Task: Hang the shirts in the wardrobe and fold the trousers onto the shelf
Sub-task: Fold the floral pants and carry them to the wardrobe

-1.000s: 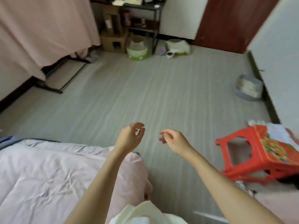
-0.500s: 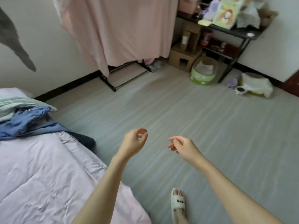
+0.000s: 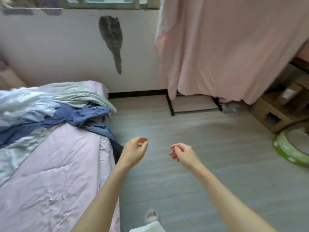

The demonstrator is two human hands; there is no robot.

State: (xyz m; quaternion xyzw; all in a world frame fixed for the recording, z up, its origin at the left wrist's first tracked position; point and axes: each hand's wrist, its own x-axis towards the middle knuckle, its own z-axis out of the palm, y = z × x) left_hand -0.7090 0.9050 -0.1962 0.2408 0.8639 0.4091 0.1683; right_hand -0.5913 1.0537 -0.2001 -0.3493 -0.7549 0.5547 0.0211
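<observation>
Both hands, left [image 3: 134,150] and right [image 3: 184,154], hang loosely curled, holding nothing. Crumpled blue and pale clothes [image 3: 55,109] lie heaped on a quilted pink bed [image 3: 50,173].

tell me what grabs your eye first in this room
First the heap of blue and pale clothes piled on the pink bed at the left. Then the big pink curtain hanging over a black rack at the upper right. In the middle, the left hand and right hand float empty over the grey floor, fingers loosely curled.
</observation>
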